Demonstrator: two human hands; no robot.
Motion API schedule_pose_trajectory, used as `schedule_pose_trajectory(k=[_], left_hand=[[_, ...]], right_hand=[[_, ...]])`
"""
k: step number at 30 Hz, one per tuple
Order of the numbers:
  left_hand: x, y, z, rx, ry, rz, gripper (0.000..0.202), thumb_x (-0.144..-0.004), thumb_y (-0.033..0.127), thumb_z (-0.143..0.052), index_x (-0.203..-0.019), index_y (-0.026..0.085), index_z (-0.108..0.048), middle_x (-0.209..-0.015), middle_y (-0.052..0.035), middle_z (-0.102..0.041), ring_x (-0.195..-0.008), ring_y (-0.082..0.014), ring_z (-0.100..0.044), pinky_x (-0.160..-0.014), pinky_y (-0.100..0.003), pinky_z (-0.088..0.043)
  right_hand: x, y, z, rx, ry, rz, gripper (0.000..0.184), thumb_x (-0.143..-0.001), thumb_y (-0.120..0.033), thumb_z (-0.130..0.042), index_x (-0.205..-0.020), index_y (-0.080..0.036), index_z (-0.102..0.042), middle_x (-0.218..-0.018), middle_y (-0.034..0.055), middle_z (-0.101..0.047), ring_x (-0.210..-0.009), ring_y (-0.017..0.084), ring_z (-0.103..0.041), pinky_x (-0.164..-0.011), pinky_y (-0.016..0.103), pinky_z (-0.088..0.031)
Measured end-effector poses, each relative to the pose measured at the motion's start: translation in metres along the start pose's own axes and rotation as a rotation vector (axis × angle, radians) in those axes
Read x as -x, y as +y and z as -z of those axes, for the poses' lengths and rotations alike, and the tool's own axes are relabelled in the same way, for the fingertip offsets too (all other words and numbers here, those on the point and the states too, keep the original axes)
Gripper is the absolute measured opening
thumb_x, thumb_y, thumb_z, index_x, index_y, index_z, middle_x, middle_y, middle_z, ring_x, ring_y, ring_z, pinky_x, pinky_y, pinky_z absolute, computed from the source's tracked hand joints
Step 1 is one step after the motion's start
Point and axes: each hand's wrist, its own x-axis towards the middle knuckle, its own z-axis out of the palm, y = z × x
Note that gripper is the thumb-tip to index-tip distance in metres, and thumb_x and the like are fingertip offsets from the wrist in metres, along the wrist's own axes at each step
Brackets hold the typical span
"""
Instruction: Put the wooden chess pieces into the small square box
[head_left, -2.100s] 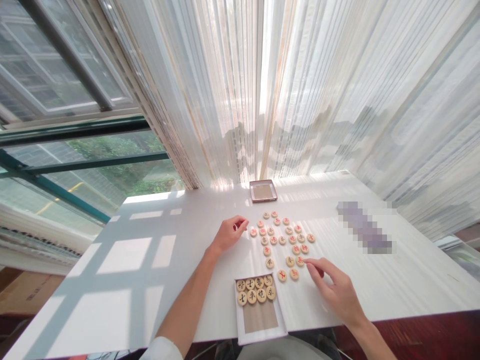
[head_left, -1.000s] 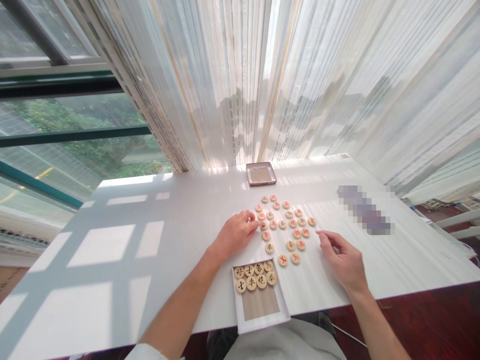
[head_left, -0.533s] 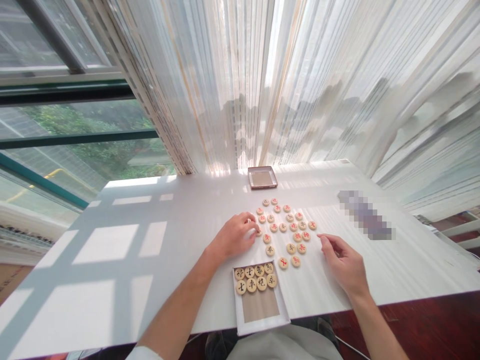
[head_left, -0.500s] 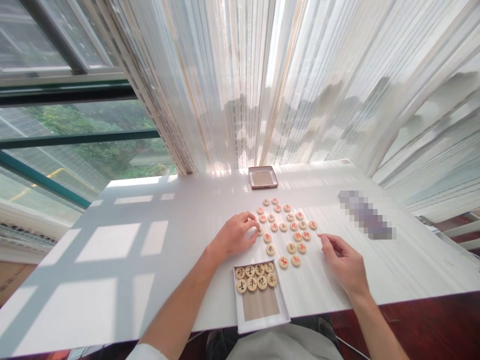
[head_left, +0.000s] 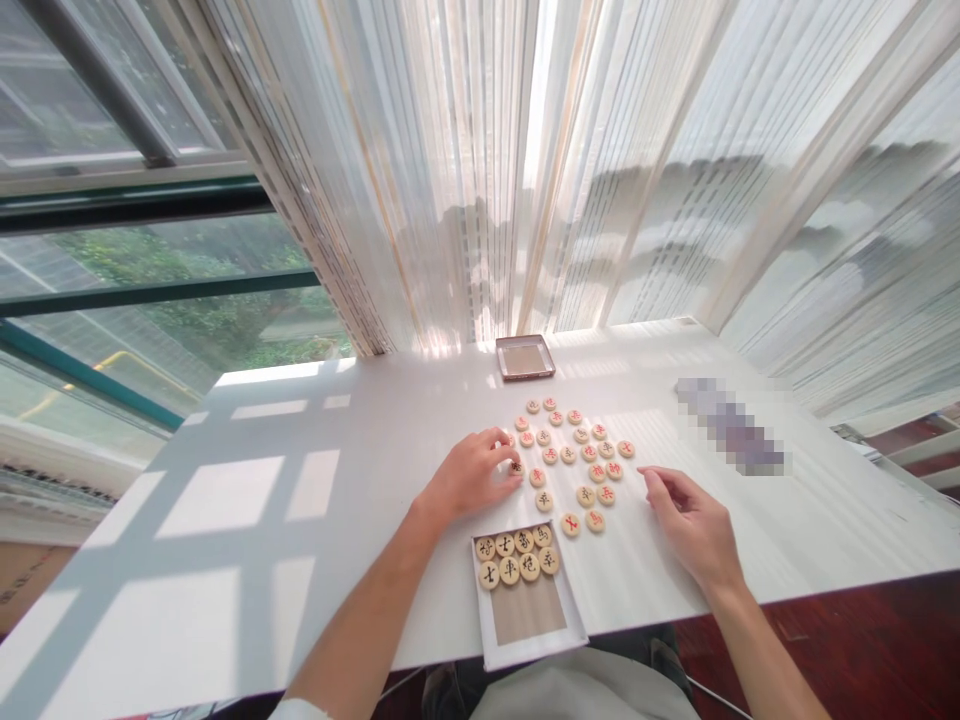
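Left hand (head_left: 469, 478) curled, fingertips on a wooden xiangqi piece (head_left: 516, 467); grip cannot be told. Right hand (head_left: 688, 522) half-open, empty, beside loose red-marked pieces (head_left: 596, 480).

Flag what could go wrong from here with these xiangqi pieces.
The left hand has its fingertips at a black-marked piece close among the other pieces, so it might nudge them out of line. The open white box appears to reach the table's front edge, so a knock could possibly tip it and its pieces off.
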Motion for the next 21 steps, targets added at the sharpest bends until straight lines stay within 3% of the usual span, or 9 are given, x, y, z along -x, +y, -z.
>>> schedule_pose_trajectory(k=[3,9,14,16,21], left_hand=[[0.000,0.001,0.001,-0.011,-0.024,0.054,0.022,-0.084,0.031,-0.070,-0.105,0.023,-0.070,-0.110,-0.0059,-0.066,-0.087,-0.0201,-0.066,-0.079,-0.032,-0.052],[0.001,0.001,0.003,0.032,-0.078,0.129,0.016,-0.086,0.033,-0.065,-0.098,0.023,-0.072,-0.101,-0.0031,-0.068,-0.073,-0.0160,-0.065,-0.068,-0.028,-0.050],[0.002,-0.002,0.011,0.268,-0.097,0.209,0.017,-0.082,0.031,-0.069,-0.097,0.023,-0.071,-0.096,-0.0012,-0.070,-0.067,-0.0130,-0.062,-0.066,-0.026,-0.050],[0.002,-0.001,0.012,0.452,-0.119,0.240,0.020,-0.082,0.030,-0.070,-0.100,0.022,-0.070,-0.099,-0.0015,-0.072,-0.067,-0.0117,-0.062,-0.066,-0.025,-0.051],[-0.001,0.009,0.007,0.833,-0.205,0.236,0.030,-0.080,0.032,-0.076,-0.105,0.017,-0.070,-0.096,-0.0072,-0.074,-0.074,-0.0145,-0.069,-0.070,-0.027,-0.056]], right_hand=[[0.000,0.000,0.000,0.007,0.001,0.015,0.037,-0.088,-0.055,-0.060,-0.097,-0.022,-0.074,-0.097,0.0057,-0.077,-0.076,0.022,-0.071,-0.074,0.031,-0.055],[0.001,0.004,0.000,0.004,0.030,0.077,0.036,-0.090,-0.054,-0.059,-0.098,-0.021,-0.074,-0.097,0.0067,-0.076,-0.073,0.022,-0.070,-0.072,0.032,-0.054],[0.008,0.001,-0.002,0.013,0.062,0.183,0.030,-0.092,-0.048,-0.059,-0.099,-0.022,-0.074,-0.090,0.0050,-0.075,-0.075,0.022,-0.068,-0.081,0.036,-0.054],[0.014,-0.011,-0.007,-0.022,0.020,0.245,0.026,-0.093,-0.045,-0.059,-0.099,-0.023,-0.073,-0.092,0.0050,-0.074,-0.080,0.023,-0.069,-0.081,0.036,-0.054],[0.029,-0.064,-0.033,-0.119,-0.314,0.411,0.024,-0.095,-0.037,-0.060,-0.116,-0.026,-0.066,-0.103,0.0058,-0.072,-0.088,0.023,-0.069,-0.079,0.036,-0.058]])
